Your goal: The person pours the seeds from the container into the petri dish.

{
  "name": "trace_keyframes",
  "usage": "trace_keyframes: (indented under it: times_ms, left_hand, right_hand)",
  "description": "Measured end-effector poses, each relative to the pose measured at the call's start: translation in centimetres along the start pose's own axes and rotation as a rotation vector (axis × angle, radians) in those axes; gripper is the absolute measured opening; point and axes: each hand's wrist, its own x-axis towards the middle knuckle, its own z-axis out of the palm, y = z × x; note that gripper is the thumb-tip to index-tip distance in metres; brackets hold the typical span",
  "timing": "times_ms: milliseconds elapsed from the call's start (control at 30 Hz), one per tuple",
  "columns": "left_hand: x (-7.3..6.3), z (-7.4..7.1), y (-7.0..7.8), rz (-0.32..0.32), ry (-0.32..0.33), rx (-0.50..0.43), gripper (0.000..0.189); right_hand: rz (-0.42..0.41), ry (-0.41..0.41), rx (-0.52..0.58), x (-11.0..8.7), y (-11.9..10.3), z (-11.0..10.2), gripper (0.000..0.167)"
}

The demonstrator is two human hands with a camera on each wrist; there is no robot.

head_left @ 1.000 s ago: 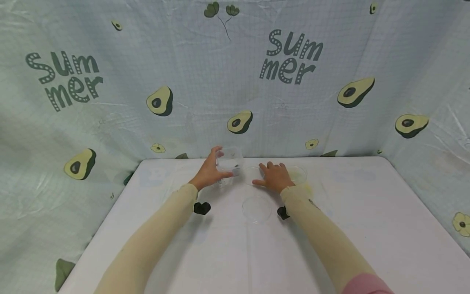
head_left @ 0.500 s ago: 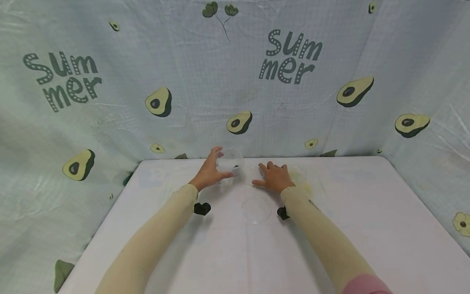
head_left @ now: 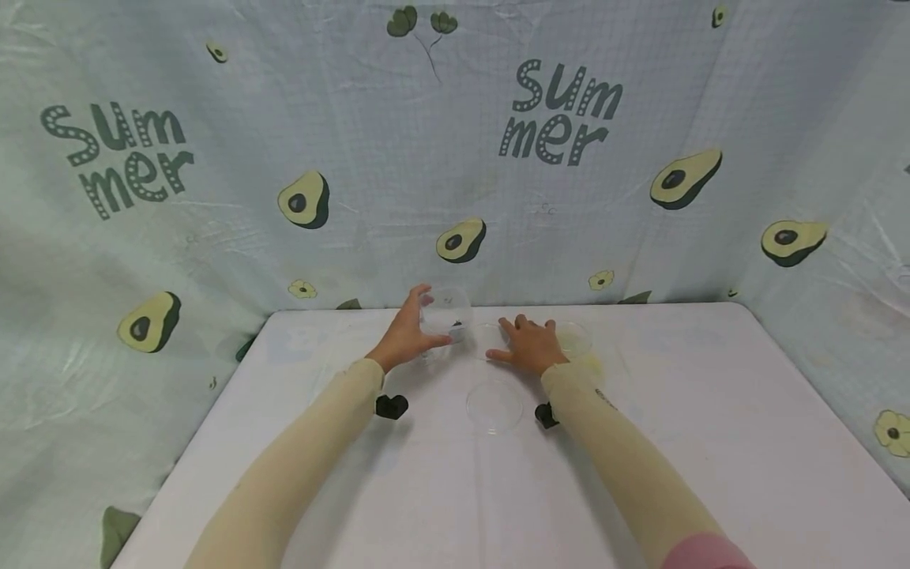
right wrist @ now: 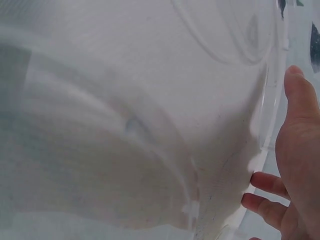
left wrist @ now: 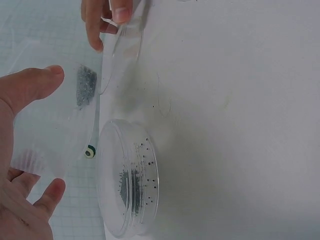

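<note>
In the head view my left hand [head_left: 407,328] grips a tilted clear plastic container [head_left: 445,307], thumb and fingers spread around its side. Small dark grains [left wrist: 86,85] gather at the container's low end in the left wrist view. Below it stands a clear round petri dish [left wrist: 127,175], with a dark heap inside and specks dotted over it. My right hand [head_left: 529,345] holds another clear petri dish [head_left: 486,342] at its edge, thumb on the near side and fingers on the far side. That dish's rim [left wrist: 119,60] shows beside the right fingertips in the left wrist view.
A clear round dish [head_left: 494,407] lies nearer on the white table [head_left: 441,490]. Behind the right wrist is a clear dish [head_left: 574,336] with a pale yellow tint, and a yellow patch [head_left: 592,365] beside it. The patterned cloth [head_left: 370,197] hangs at the table's back edge.
Both hands stay nearly in place with the container and the dish. A few more dark grains show at the container's low end. The head view shifts slightly.
</note>
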Motion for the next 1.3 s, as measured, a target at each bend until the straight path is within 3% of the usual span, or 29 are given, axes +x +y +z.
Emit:
trace_keyframes:
  times_ms: [133, 400, 600, 1033, 1300]
  left_hand:
    - [0.0, 0.0, 0.0, -0.005, -0.010, 0.017, 0.103]
    - [0.4, -0.3, 0.9, 0.061, -0.001, 0.159, 0.102]
    - [0.6, -0.3, 1.8, 0.102, 0.007, 0.249, 0.101]
    - [1.7, 1.2, 2.8, 0.187, 0.055, 0.462, 0.101]
    - [2.1, 1.8, 3.2, 0.229, 0.062, 0.578, 0.092]
  right_hand:
    - [-0.004, -0.006, -0.007, -0.1, -0.1, -0.1, 0.083]
    - [-0.006, 0.027, -0.037, 0.3, 0.2, 0.6, 0.082]
    - [-0.009, 0.014, 0.031, 0.3, 0.2, 0.4, 0.082]
    - [-0.005, -0.007, 0.018, 0.0, 0.2, -0.2, 0.081]
    - [-0.002, 0.002, 0.027, 0.2, 0.3, 0.2, 0.082]
